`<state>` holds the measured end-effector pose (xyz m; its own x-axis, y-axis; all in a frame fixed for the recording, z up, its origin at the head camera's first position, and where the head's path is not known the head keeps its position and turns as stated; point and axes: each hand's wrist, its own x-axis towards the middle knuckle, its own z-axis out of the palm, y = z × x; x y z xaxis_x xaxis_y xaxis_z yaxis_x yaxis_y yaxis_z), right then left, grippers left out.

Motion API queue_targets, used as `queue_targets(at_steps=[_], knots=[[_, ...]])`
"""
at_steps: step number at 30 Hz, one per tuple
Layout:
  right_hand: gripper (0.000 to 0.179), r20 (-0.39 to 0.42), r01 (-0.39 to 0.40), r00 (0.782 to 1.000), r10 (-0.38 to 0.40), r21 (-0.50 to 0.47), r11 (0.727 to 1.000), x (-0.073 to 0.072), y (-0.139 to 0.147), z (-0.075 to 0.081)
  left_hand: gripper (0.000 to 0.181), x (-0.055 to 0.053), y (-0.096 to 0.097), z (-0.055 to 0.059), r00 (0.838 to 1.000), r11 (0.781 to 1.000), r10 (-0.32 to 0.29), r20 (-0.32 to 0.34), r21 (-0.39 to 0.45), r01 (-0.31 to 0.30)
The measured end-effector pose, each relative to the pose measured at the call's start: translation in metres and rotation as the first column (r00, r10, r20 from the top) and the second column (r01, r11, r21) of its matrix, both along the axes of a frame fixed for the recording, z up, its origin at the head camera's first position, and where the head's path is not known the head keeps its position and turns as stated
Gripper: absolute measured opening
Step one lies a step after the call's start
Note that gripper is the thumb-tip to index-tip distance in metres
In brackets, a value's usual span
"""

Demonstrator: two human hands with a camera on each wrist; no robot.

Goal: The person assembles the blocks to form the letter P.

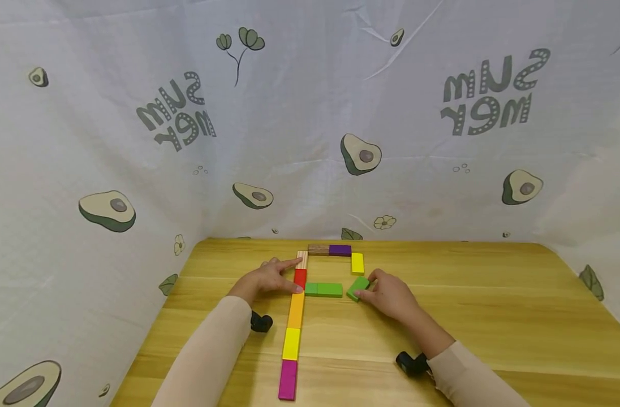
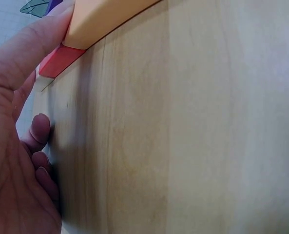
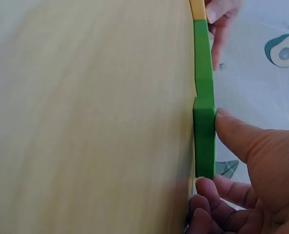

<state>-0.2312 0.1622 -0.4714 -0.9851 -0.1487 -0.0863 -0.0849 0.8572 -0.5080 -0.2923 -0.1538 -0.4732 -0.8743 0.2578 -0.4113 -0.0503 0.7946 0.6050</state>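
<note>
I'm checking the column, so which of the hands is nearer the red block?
Left. The left hand touches the red block with its fingers; the right hand is off to the right, holding a tilted green block.

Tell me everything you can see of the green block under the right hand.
The green block is a flat, rectangular, painted piece that looks wooden, plain bright green with no markings. It lies on the wooden table, turned at an angle to the other blocks, below the yellow block and right of the two-tone green bar, apart from both. The right hand pinches it, thumb on one side and fingers on the other.
</note>
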Motion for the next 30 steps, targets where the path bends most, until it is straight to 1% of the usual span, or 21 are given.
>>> queue_targets(at_steps=[12, 23, 30], knots=[[0.056, -0.025, 0.0, 1.0, 0.001, 0.024, 1.0, -0.003, -0.0077, -0.0016, 0.091, 0.0009, 0.0012, 0.002, 1.0, 1.0, -0.012, -0.006, 0.003, 0.012], [0.057, -0.023, 0.004, 1.0, -0.003, 0.04, 0.999, -0.0028, -0.0103, -0.0006, 0.092, 0.0017, 0.0014, 0.0015, 1.0, 1.0, 0.003, -0.002, 0.001, -0.003], [0.058, -0.01, 0.017, 1.0, -0.017, 0.039, 0.999, -0.004, -0.0096, -0.0037, 0.093, 0.0008, 0.0, 0.0001, 0.999, 1.0, -0.025, -0.029, 0.005, 0.026]])
